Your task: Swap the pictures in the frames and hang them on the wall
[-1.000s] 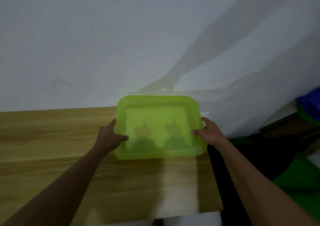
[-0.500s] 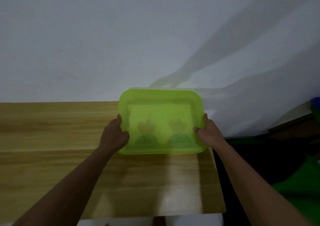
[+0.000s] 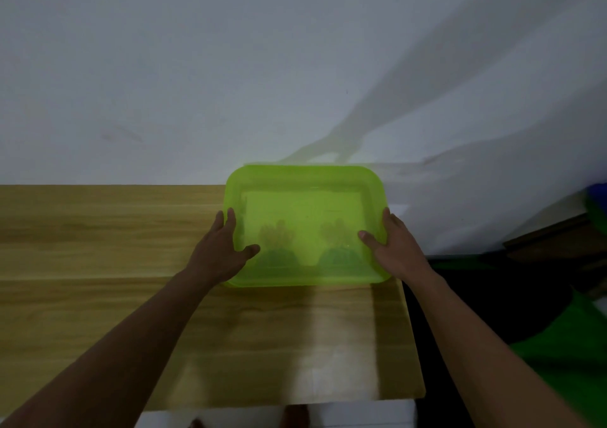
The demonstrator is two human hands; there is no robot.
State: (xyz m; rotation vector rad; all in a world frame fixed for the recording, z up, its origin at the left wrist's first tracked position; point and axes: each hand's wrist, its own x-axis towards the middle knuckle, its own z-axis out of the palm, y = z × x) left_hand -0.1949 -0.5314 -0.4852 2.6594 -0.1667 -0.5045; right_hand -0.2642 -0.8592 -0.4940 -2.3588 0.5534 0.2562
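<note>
The left hand (image 3: 219,252) grips the left side of a translucent lime-green tray (image 3: 305,197), thumb hooked over the rim onto its inner face and the fingers running up along the outer edge. The right hand (image 3: 392,247) mirrors it on the right side, thumb lying inside the rim, fingers wrapped round the outside. Both forearms reach in from the bottom corners of the view.

The tray sits at the far right end of the wooden worktop (image 3: 98,296), its back edge close against the white wall (image 3: 197,66) and its right edge near the end of the worktop. Whether it rests flat on the wood or is lifted slightly cannot be told. Through the green plastic two dim, dark shapes (image 3: 279,243) show side by side toward the near edge, each with a lighter patch above a darker mound; they are too blurred to identify, and no picture frame can be made out anywhere.

Shadows of an arm and a hand fall across the wall above and to the right of the tray. Beyond the right end of the worktop lie dark floor, a bright green object (image 3: 565,355) and something blue (image 3: 596,194) at the frame's edge.
</note>
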